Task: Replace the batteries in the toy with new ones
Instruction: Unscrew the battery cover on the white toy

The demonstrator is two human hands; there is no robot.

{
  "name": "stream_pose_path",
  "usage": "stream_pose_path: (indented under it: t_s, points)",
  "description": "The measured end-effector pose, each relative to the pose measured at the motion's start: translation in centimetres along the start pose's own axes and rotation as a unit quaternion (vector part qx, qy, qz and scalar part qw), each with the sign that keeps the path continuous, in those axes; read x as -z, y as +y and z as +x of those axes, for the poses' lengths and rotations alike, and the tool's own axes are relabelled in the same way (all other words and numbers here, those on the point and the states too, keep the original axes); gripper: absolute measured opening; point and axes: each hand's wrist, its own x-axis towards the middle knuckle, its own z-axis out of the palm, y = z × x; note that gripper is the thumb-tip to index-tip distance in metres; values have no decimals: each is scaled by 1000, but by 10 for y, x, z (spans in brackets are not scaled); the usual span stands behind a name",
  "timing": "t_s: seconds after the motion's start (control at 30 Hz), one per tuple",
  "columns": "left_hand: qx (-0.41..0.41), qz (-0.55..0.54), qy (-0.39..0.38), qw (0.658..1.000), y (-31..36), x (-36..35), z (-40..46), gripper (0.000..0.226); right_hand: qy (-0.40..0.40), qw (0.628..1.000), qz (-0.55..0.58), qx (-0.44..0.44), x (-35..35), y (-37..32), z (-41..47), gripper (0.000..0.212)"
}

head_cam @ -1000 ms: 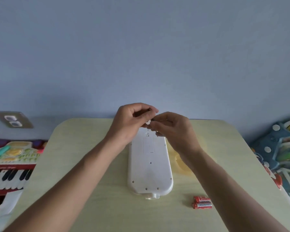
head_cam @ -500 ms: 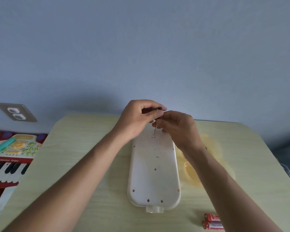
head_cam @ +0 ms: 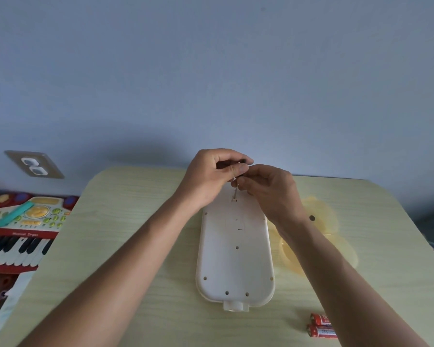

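A long white toy (head_cam: 234,256) lies face down along the middle of the pale wooden table (head_cam: 125,246). Its battery cover sits at the far end. A thin screwdriver (head_cam: 236,191) stands upright with its tip in the screw recess there. My left hand (head_cam: 214,177) pinches the top of its handle, and my right hand (head_cam: 268,191) grips the shaft just below. Both hands meet over the toy's far end. Two red batteries (head_cam: 321,325) lie side by side near the table's front right, partly hidden by my right forearm.
A translucent yellow flower-shaped piece (head_cam: 323,221) lies on the table to the right of the toy. A red toy keyboard (head_cam: 18,236) stands off the table's left edge. A wall socket (head_cam: 34,164) sits on the blue wall at the left.
The view has shifted closer and lower, so the toy and hands appear larger. The screwdriver's shaft now shows between my hands, upright in the screw recess. The hands stay over the toy's far end.
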Motion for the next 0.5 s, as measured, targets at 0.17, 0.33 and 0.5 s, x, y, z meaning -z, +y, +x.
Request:
stream_pose_path:
  t_s: [0.17,0.33,0.5]
  points:
    - [-12,0,-6,1000,-1,3,-4,11,-10,1000,-5,3,1,0,-2,12]
    - [-37,34,3,999,0,0,-7,10,-16,1000,-10,6,5,0,-3,6]
    - [-51,40,-18,998,0,0,-9,10,-42,999,-13,19,5,-3,-5,14]
